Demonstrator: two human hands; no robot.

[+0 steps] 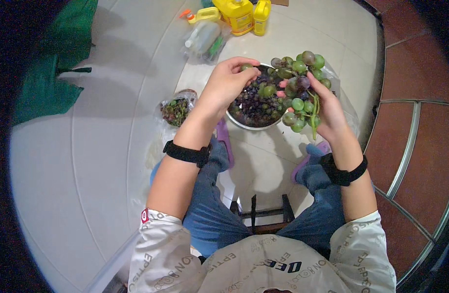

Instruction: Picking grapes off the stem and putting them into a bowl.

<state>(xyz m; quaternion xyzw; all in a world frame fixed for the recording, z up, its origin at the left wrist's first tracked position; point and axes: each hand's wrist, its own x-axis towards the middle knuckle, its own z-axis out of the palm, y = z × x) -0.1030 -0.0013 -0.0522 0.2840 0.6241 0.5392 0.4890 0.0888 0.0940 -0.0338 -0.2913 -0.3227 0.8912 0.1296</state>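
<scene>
My right hand (327, 106) holds up a bunch of green and purple grapes (298, 104) by its stem side, over the right edge of a round metal bowl (255, 128). Loose grapes, mostly dark purple with some green, lie in the bowl (259, 99). Above the bowl's left rim, my left hand (239, 75) pinches a single green grape (246, 66) between thumb and fingers, apart from the bunch. The fingertips of my right hand show pink between the grapes.
A plastic bag of stems and grape scraps (176, 111) stands left of the bowl. Another clear bag (347, 99) lies behind my right hand. Yellow jugs (239, 16) and a bagged clear bottle (204, 38) stand beyond. My feet in purple slippers (225, 143) flank the bowl.
</scene>
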